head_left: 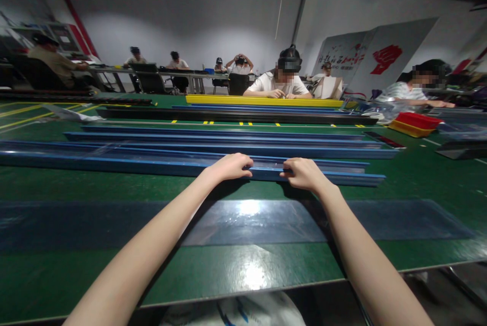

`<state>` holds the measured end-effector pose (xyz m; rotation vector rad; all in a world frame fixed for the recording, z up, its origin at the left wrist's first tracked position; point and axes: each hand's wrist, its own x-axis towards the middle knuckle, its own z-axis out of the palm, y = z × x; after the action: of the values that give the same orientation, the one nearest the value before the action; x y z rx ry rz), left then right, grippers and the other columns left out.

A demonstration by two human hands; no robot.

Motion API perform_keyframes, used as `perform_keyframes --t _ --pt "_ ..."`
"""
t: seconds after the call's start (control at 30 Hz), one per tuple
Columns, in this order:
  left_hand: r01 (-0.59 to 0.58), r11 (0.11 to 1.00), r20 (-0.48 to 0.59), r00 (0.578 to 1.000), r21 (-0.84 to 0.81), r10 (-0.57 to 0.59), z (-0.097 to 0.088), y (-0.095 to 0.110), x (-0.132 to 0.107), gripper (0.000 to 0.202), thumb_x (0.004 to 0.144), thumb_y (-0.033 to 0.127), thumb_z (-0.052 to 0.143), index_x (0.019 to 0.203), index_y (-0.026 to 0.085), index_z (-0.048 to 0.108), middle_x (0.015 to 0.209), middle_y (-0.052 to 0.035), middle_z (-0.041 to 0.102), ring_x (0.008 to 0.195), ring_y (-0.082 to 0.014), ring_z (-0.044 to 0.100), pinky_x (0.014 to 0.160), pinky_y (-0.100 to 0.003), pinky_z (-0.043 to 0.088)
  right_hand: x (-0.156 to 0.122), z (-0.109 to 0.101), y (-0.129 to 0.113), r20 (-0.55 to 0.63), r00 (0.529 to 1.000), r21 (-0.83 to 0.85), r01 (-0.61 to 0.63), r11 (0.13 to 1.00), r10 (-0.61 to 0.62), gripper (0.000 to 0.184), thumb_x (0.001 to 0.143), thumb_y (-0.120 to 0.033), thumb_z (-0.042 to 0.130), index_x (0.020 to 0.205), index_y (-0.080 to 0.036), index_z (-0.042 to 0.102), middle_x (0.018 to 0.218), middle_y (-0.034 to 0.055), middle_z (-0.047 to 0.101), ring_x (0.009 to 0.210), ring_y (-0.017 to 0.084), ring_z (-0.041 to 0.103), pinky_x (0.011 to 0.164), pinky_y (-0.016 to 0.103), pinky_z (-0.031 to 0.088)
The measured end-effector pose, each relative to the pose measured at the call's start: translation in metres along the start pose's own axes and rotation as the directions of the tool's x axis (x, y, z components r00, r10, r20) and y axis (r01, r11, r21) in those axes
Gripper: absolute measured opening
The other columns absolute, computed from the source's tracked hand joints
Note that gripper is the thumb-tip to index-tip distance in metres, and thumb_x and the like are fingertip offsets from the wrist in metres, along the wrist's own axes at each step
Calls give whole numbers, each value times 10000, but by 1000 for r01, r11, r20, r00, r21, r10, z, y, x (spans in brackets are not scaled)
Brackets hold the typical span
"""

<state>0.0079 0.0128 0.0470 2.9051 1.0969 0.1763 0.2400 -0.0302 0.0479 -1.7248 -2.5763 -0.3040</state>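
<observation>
Across the green table in front of me lies a long blue channel-shaped strip [266, 174] with raised edges and a shiny, see-through layer inside. My left hand [233, 166] is closed at its near edge, fingers curled over the rim. A short way to the right, my right hand [302, 172] grips the same strip, with thumb and fingers bent together. The fingertips of both hands are partly hidden. Nearer to me, a flat clear plastic sheet [399, 219] lies under my forearms.
Beyond are more blue strips [228, 145], a long black strip [243, 114] and a yellow strip [262, 101]. A red tray [420, 120] and a dark phone-like slab [384, 139] are at right. A co-worker [283, 82] sits opposite; the table's front edge [285, 284] is near me.
</observation>
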Motion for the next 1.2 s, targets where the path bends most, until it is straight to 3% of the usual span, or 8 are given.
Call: perform_keyframes --t 0.37,0.63,1.2 --pt "-7 1000 8 1000 -30 7 2 -2 0 179 806 347 534 854 199 621 926 -28 654 853 -170 585 663 -222 384 -1 -2 -4 18 1000 13 18 1000 -18 191 811 -283 448 801 -187 613 876 68 656 814 181 589 603 240 308" --pt "-16 999 13 1000 -29 17 2 -2 0 175 805 343 531 829 194 621 876 -30 656 816 -170 587 659 -224 384 1 5 -5 -75 996 69 60 996 -54 284 828 -407 438 860 -196 624 893 56 662 832 186 593 642 240 334" --pt "-14 1000 19 1000 5 14 0 0 0 188 816 356 520 828 195 616 881 -37 663 811 -175 592 637 -224 376 5 6 -3 -43 998 51 44 998 -42 226 822 -381 482 813 -204 622 853 49 672 787 180 605 577 238 287"
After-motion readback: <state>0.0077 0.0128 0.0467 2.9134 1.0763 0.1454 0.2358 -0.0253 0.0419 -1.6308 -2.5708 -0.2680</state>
